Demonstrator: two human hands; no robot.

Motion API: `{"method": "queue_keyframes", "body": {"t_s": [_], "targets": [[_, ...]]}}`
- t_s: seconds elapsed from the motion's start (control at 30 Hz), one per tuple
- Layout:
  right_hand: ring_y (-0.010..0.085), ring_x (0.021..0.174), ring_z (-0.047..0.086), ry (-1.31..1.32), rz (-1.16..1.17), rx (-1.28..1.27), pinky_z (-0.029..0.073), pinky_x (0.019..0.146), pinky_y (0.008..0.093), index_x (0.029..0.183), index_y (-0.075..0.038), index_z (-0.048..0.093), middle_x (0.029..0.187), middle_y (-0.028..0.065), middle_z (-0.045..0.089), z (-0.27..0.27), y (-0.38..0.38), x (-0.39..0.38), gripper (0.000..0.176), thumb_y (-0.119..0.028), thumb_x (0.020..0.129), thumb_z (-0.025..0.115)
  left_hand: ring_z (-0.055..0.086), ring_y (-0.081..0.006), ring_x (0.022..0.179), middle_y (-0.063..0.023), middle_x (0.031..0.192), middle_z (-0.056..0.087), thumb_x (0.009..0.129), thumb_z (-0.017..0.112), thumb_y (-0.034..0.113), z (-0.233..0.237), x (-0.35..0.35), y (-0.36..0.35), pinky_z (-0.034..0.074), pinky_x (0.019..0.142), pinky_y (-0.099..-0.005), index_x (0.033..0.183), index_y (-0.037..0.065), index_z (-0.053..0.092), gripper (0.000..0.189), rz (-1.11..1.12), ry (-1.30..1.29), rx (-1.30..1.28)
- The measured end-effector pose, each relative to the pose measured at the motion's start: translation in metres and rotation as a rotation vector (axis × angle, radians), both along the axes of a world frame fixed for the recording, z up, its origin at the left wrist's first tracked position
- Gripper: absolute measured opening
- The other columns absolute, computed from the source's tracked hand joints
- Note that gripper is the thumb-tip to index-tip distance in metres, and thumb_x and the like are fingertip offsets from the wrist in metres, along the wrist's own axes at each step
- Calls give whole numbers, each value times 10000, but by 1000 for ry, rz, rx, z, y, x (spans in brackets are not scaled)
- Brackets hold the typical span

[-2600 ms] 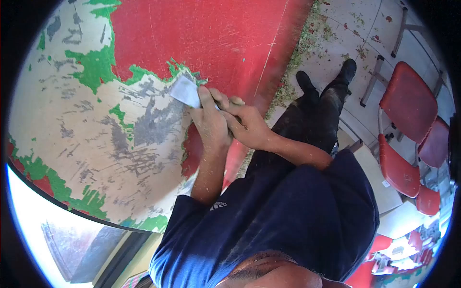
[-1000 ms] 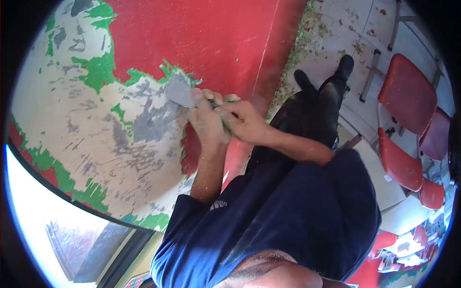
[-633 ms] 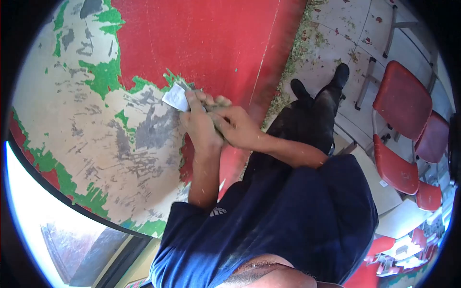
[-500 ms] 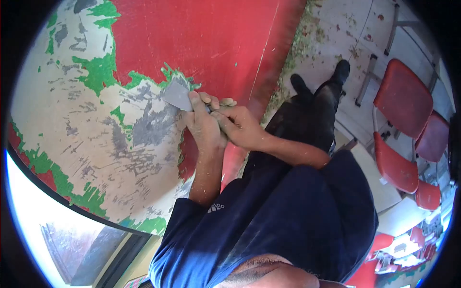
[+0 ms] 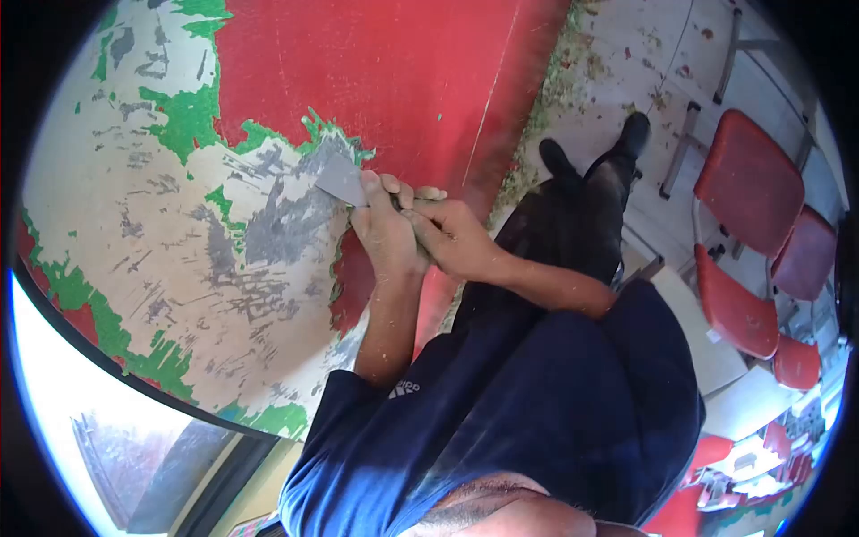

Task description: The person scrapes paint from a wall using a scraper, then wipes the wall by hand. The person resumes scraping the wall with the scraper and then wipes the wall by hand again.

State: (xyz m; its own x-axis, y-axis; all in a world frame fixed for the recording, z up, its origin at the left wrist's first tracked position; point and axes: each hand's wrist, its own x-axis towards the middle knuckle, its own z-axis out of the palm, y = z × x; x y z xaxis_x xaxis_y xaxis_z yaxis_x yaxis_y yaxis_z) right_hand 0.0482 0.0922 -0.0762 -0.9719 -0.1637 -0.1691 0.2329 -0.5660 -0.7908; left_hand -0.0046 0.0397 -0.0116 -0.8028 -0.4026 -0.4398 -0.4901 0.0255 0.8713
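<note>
A putty knife with a flat grey blade [image 5: 343, 181] lies against a large painted surface [image 5: 161, 233]. My left hand [image 5: 391, 237] is closed around the knife just behind the blade, thumb and fingers at its base. My right hand [image 5: 455, 237] is closed just beside it, fingers wrapped at the handle end. The handle itself is mostly hidden by both hands. Around the blade the surface is scraped to white and grey, bordered by ragged green paint [image 5: 255, 136]. A broad red painted area [image 5: 376, 72] lies beyond my hands.
A dark curved rim [image 5: 134, 383] edges the surface at lower left. Paint flakes [image 5: 573, 85] litter the tiled floor beside it. My shoes [image 5: 637, 134] stand on that floor. Red chairs [image 5: 752, 183] and a pale tabletop [image 5: 702, 331] are at the right.
Both hands and the putty knife have shifted slightly to the right, and the blade has slid back a little across the scraped patch. Both hands keep their grip.
</note>
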Motion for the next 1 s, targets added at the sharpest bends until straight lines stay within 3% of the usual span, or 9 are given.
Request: {"method": "queue_keyframes", "body": {"t_s": [0.1,0.2,0.33,0.4,0.57,0.73,0.87,1.0], "targets": [[268,547,485,68,6,43,416,560,374,841,5,596,642,186,488,2,3,-22,197,-161,903,508,518,-224,587,-34,639,419,1000,370,344,8,-13,2,519,632,-433,789,76,445,348,-75,25,-35],[269,567,503,27,-12,-81,423,574,383,831,8,601,641,177,483,10,6,-39,204,-158,906,511,521,-226,589,-35,638,419,1002,361,324,22,-24,19,520,631,-426,780,73,441,344,-14,63,2],[136,575,457,-45,91,-78,417,552,335,806,22,590,603,129,453,8,11,-13,213,-144,915,512,525,-219,597,-35,645,423,1001,363,318,15,-11,9,520,627,-413,778,77,440,337,-39,3,9],[128,581,458,-39,112,-99,417,553,329,818,22,593,607,127,463,5,21,-27,208,-141,918,511,536,-225,615,-32,641,418,999,373,324,11,-22,15,520,638,-411,778,78,441,338,51,-11,17],[96,602,438,12,96,-79,415,555,324,833,26,587,611,135,463,-4,2,-6,185,-120,910,504,535,-223,614,-32,636,418,998,384,320,8,-1,-2,518,648,-418,776,74,449,338,-12,-2,13],[104,593,432,29,42,-67,418,556,325,827,21,592,620,142,464,13,7,-37,186,-120,905,500,530,-211,559,-40,612,409,996,381,279,26,-43,27,545,599,-412,767,56,425,323,-27,94,-75],[102,594,430,-27,195,-62,416,550,319,830,25,583,622,140,450,-3,9,-5,189,-118,910,488,520,-194,573,-33,612,420,991,412,279,-2,4,-2,540,592,-402,762,57,453,322,16,47,-7],[117,602,444,-70,145,-122,413,566,313,826,23,580,616,88,458,7,18,-31,210,-132,929,482,501,-180,557,-31,609,412,996,398,268,7,-25,15,547,601,-408,765,63,451,314,2,26,37]]}}
